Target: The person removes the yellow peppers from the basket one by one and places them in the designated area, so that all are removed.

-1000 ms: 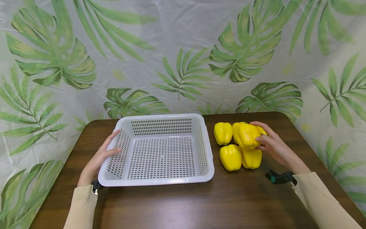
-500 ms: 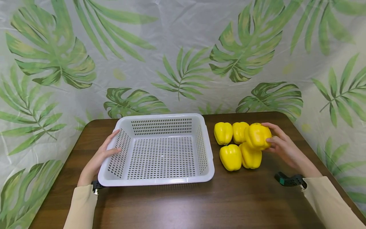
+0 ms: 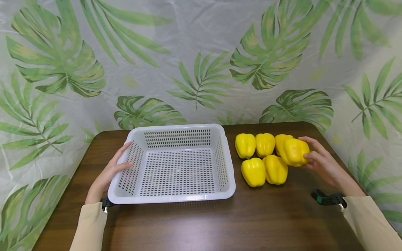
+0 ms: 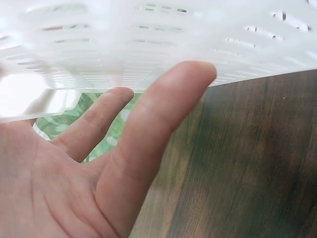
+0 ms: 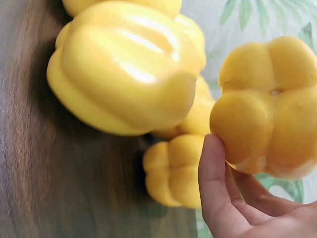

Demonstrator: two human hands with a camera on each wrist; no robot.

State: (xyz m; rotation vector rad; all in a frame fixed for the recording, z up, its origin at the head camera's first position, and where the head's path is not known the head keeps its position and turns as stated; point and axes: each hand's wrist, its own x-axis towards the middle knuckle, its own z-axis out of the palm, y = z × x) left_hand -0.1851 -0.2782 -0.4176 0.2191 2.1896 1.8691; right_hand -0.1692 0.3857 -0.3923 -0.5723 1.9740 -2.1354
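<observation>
**Right hand grips a yellow pepper beside the white basket**

Gripping a yellow pepper (image 3: 294, 151) at the far right of the pepper cluster, the right hand (image 3: 323, 164) curls its fingers and thumb around the fruit's outer side. That pepper sits close to the table's right edge (image 3: 340, 158), with only a narrow strip of wood between the hand and the drop-off. The wrist view shows the pepper's lobed underside (image 5: 270, 106) resting against the thumb (image 5: 215, 173), its skin glossy and unmarked.

Four other peppers (image 3: 263, 157) lie in a tight group just left of the held one: two in the back row, two in front, touching or nearly so. A thin gap of bare table separates them from the basket's right wall.

The white perforated basket (image 3: 226, 164) stands left of centre, nothing inside it. The left hand (image 3: 108, 174) rests flat against its left rim, fingers straight and relaxed; the wrist view shows the thumb (image 4: 158, 129) pressed up near the basket's slotted side (image 4: 148, 44).

Open wood stretches in front of the basket and peppers, toward the near edge. A leaf-print cloth (image 3: 201, 62) hangs close behind the table's far edge.
</observation>
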